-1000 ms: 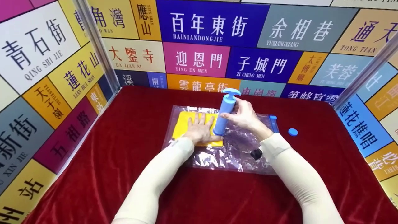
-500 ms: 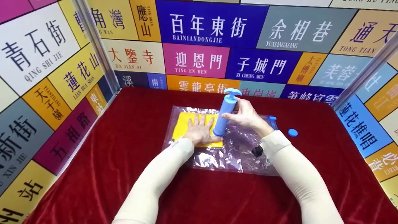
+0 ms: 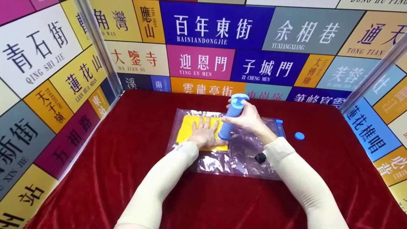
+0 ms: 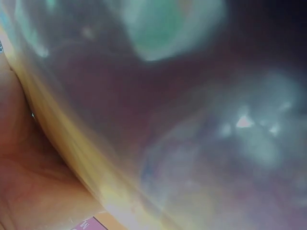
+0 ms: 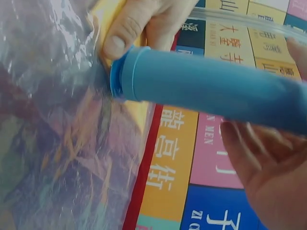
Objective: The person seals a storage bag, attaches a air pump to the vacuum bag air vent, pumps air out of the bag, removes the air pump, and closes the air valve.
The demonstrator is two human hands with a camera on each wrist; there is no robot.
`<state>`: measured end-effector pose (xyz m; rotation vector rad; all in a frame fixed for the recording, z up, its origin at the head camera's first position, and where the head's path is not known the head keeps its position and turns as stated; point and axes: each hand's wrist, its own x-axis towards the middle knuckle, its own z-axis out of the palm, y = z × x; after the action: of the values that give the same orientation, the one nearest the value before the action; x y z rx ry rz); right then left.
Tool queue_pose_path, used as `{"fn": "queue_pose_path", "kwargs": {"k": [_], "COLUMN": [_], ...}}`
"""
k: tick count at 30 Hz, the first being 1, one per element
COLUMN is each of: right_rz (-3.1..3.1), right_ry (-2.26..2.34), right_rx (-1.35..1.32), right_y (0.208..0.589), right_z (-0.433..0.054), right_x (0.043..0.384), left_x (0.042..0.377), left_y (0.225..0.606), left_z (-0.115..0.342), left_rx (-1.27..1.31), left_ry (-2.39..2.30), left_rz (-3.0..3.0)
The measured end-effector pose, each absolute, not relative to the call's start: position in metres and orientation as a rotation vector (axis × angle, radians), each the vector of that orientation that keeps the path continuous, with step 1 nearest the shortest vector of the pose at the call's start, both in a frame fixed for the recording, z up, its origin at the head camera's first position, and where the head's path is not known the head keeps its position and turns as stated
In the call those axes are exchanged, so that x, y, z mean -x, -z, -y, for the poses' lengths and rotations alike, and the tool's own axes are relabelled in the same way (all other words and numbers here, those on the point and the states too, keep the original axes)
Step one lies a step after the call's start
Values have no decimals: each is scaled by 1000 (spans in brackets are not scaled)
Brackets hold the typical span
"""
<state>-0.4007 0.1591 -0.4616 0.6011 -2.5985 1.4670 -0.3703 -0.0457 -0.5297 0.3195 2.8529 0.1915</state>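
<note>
In the head view a clear plastic storage bag (image 3: 216, 163) lies flat with a folded yellow cloth (image 3: 183, 130) inside. My left hand (image 3: 203, 135) presses on the cloth through the bag with fingers spread, its thumb right at the base of a blue hand pump (image 3: 225, 128). The pump stands on the bag, leaning slightly right. Close under its T-shaped handle, my right hand (image 3: 249, 119) grips the upper barrel. In the right wrist view the barrel (image 5: 201, 81) runs from its wide blue base, beside the left thumb (image 5: 125, 36). Blurred plastic fills most of the left wrist view.
A round blue cap (image 3: 299, 135) rests on the red cloth-covered table (image 3: 229, 200), right of the bag. A blue zip slider (image 3: 279, 121) sits at the bag's right edge. Panels printed with street names (image 3: 200, 62) wall in the table at the back and sides.
My right hand has slid up the barrel toward the handle, and the pump's top has tipped slightly right. My left hand stays in place on the bag.
</note>
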Motion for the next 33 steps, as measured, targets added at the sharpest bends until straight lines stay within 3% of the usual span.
{"fn": "queue_pose_path", "kwargs": {"k": [7,16,26,33], "right_rz": [2569,2516,2462,2498], "right_ry": [-1220,-1294,-1668,-1373], "right_rx": [-378,-448,-643,-437], "right_y": [465,461,460,459], "right_z": [-153,-157,-155,-156], "right_x": [396,397,396,389], "left_x": [370,374,374,371], "left_y": [529,527,529,530], "left_z": [42,43,45,46], "left_rx": [-317,-306,-329,-331], "left_ry": [-165,-151,-162,-197], "left_rz": [-2855,-2857,-2863,-2857]}}
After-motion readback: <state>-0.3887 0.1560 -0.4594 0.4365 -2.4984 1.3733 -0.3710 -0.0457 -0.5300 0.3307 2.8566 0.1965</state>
